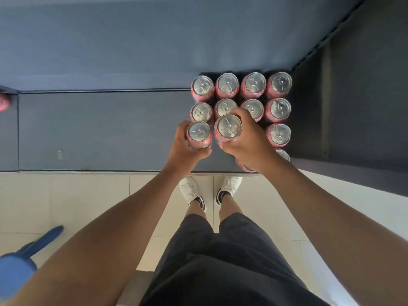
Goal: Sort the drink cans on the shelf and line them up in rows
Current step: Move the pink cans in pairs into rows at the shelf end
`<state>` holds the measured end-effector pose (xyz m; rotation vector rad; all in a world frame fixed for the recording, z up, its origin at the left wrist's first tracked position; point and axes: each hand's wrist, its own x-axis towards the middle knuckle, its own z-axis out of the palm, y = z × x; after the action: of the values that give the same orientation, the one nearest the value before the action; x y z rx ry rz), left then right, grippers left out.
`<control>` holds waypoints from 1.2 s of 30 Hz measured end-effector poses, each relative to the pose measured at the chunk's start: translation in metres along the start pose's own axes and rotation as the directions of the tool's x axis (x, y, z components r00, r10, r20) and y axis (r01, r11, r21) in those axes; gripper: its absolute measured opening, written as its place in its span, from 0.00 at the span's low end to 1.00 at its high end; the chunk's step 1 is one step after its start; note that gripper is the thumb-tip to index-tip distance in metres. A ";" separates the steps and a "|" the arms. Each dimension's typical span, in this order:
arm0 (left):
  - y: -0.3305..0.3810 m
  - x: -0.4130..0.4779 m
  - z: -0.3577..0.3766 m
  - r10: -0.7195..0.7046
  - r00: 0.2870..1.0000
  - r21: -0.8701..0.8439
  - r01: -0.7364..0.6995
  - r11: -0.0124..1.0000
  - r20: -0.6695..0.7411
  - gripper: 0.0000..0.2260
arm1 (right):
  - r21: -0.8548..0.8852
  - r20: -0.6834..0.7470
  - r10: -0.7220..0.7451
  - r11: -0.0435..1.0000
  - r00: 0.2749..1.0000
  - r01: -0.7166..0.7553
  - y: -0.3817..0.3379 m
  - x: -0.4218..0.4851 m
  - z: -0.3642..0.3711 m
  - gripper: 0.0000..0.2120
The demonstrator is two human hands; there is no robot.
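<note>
Pink aluminium drink cans (278,109) with silver tops stand upright in rows at the right end of the dark grey shelf (99,129). The left hand (187,151) has its grip curled round one pink can (198,133) at the block's near-left corner. The right hand (249,138) has its grip wrapped round a neighbouring pink can (229,127) just to the right.

No readable text anywhere. The cans (227,85) show only bare metal lids from above. The pink side print on the can (198,131) at the front left of the block is too blurred to read. A small pale tag (59,154) near the shelf (110,129) front edge is illegible.
</note>
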<state>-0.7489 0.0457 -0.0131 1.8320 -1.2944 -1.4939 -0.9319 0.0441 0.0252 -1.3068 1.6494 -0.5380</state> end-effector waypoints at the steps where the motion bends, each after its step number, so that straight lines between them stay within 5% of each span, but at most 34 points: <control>1: -0.003 0.002 0.001 0.008 1.000 0.000 -0.008 1.000 -0.001 0.31 | -0.051 0.012 -0.025 0.998 1.000 0.025 0.002 0.002 0.002 0.28; 8: -0.023 0.008 0.005 0.084 0.996 0.018 -0.084 0.996 -0.010 0.27 | -0.473 -0.034 -0.109 0.878 0.993 0.080 0.016 0.004 0.014 0.30; 14: -0.030 0.009 0.012 0.096 0.995 0.053 -0.094 0.994 -0.020 0.28 | -0.633 -0.071 -0.120 0.773 0.990 0.049 0.024 0.007 0.023 0.30; 24: -0.038 0.017 0.022 0.068 0.997 0.078 -0.065 0.995 -0.040 0.31 | -0.763 -0.144 -0.141 0.647 0.979 -0.020 0.042 0.007 0.040 0.33; 36: -0.029 0.011 0.010 0.035 0.999 0.113 -0.039 0.993 0.036 0.35 | -0.725 -0.144 -0.011 0.682 0.990 -0.097 0.011 -0.004 0.040 0.32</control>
<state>-0.7477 0.0514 -0.0454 1.8490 -1.4499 -1.4652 -0.9036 0.0594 -0.0010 -1.8193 2.1156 0.1177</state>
